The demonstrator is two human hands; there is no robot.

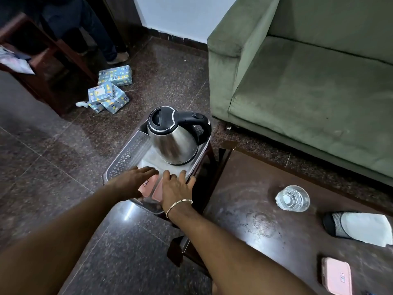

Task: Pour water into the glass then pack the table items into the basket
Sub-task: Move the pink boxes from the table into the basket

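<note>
A grey perforated basket [127, 155] stands on a small dark stool left of the table. In its far end sits a steel kettle [175, 137] with a black lid and handle. Two pink boxes [152, 187] lie side by side in its near end. My left hand [133, 180] and my right hand [177, 186] rest flat on those boxes, fingers spread, gripping nothing. On the dark wooden table [265, 231] stands a glass [292, 198] with water in it. Another pink box [337, 275] lies near the table's front right.
A black-and-white mesh item [359, 227] lies at the table's right edge. A green sofa [308, 81] stands behind the table. Wrapped blue parcels [110, 92] lie on the floor near a dark wooden shelf [38, 60]. A seated person's legs [89, 28] show at top left.
</note>
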